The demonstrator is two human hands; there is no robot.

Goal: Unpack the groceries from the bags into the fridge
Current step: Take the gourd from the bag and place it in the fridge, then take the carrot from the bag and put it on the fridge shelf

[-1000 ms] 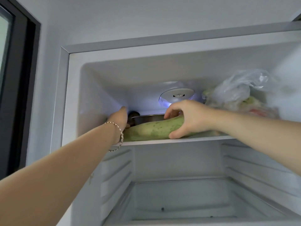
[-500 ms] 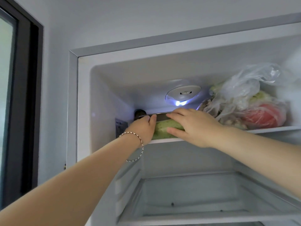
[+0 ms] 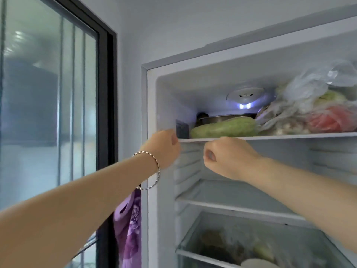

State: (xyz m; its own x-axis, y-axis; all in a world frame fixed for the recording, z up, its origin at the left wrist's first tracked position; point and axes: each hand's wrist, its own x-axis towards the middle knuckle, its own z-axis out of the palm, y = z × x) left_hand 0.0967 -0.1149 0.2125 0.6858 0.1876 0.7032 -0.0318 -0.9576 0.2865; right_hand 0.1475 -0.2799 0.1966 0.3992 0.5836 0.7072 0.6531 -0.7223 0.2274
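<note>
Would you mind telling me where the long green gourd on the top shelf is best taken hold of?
Probably around its middle, from the front and above: the gourd lies lengthwise along the shelf edge, a metal pan close behind it, and its right end meets the plastic bags.

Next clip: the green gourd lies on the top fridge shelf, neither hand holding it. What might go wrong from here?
The gourd lies close to the front edge of the top shelf, so it may roll off. The plastic bags are heaped at its right end and may slump and push it forward. The left hand and right hand sit just under that edge; a bump may jolt it.
</note>
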